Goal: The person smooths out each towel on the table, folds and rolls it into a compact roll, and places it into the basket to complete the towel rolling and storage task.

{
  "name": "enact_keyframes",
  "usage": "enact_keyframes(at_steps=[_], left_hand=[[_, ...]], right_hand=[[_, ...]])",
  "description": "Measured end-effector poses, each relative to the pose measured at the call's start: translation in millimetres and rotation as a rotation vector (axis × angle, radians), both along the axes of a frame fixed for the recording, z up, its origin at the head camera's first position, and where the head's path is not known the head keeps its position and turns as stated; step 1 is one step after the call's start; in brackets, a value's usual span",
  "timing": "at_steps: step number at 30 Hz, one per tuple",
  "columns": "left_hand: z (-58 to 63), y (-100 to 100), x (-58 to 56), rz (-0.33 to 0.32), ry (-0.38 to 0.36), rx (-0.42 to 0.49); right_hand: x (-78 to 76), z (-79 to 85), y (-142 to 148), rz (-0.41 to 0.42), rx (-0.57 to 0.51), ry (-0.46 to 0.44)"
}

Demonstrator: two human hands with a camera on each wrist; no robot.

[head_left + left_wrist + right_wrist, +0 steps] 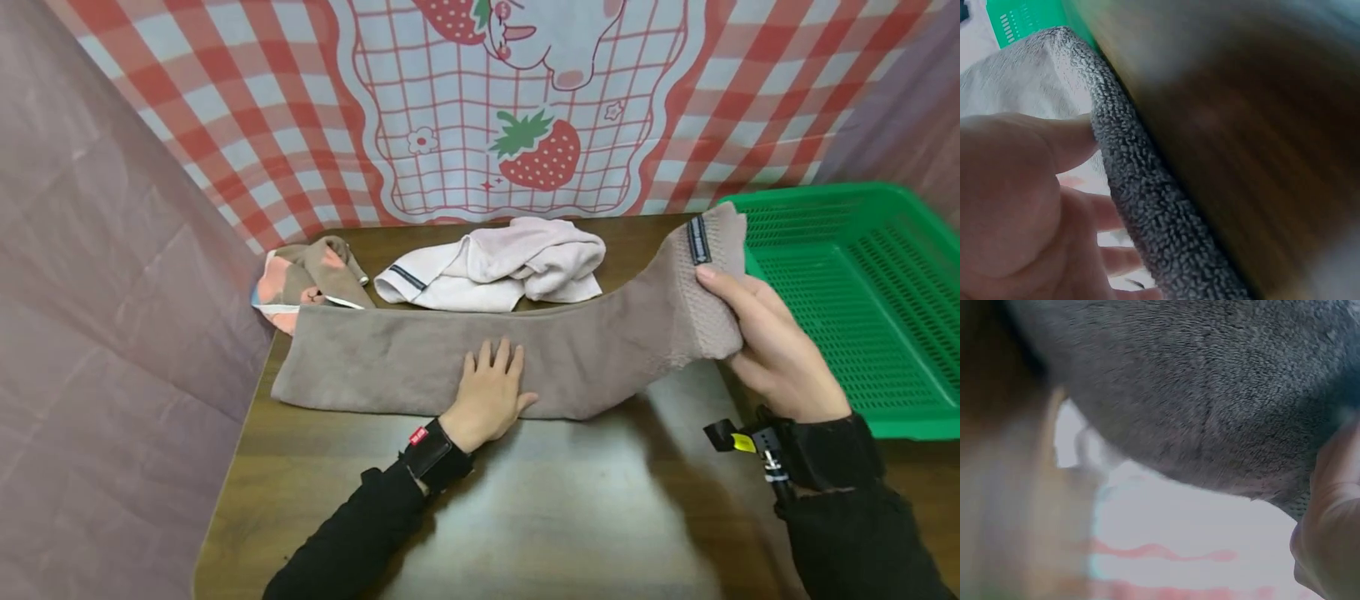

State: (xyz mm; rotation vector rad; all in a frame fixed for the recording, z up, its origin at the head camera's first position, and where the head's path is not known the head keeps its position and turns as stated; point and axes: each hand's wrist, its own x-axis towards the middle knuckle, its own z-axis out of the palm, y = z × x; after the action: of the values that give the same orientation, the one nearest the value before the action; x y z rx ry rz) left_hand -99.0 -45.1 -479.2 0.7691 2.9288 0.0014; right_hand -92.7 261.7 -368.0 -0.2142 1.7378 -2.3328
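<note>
A long brown-grey towel, folded lengthwise, lies across the table with its right end lifted. My left hand rests on its middle, fingers spread and straight; the left wrist view shows the towel's looped edge by the thumb. With the thumb on top, my right hand grips the raised end near a dark label on a textured band. The fingers beneath are hidden. In the right wrist view the towel sags away from that hand.
Behind the towel lie a crumpled pale pink-white towel and a brown and coral patterned cloth. A green plastic basket stands at the right. Bare wooden table shows in front. A checked strawberry-print cloth hangs at the back.
</note>
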Motion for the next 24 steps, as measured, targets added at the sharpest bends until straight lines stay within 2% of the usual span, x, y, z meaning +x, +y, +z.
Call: enact_keyframes(at_steps=[1, 6, 9, 12, 15, 17, 19, 24], left_hand=[[0.0, 4.0, 0.2, -0.001, 0.006, -0.008], [-0.1, 26.7, 2.4, -0.010, 0.066, -0.056], [-1.0, 39.2, 3.4, -0.015, 0.113, -0.110], [-1.1, 48.4, 3.5, -0.024, 0.117, -0.132], [-1.0, 56.5, 3.4, -0.032, 0.111, -0.053], [-1.0, 62.8, 3.5, -0.060, 0.142, -0.018], [-0.9, 69.5, 4.3, -0.134, 0.210, 0.019], [-6.1, 81.5, 10.0, -0.384, 0.441, 0.066]], right_hand=[[-3.9, 11.8, -10.1, -0.034, -0.070, -0.116], [-16.7, 50.8, -55.5, -0.045, 0.117, -0.050], [-22.9, 67.0, -81.0, -0.006, 0.166, -0.015], [-30.8, 75.6, -103.0, 0.061, 0.200, 0.010], [-39.3, 78.0, -121.9, 0.121, 0.226, 0.033], [-45.6, 77.3, -133.5, 0.136, 0.260, 0.047], [-50.3, 77.2, -144.2, 0.145, 0.282, 0.044], [-57.8, 75.1, -166.0, 0.178, 0.309, 0.027]])
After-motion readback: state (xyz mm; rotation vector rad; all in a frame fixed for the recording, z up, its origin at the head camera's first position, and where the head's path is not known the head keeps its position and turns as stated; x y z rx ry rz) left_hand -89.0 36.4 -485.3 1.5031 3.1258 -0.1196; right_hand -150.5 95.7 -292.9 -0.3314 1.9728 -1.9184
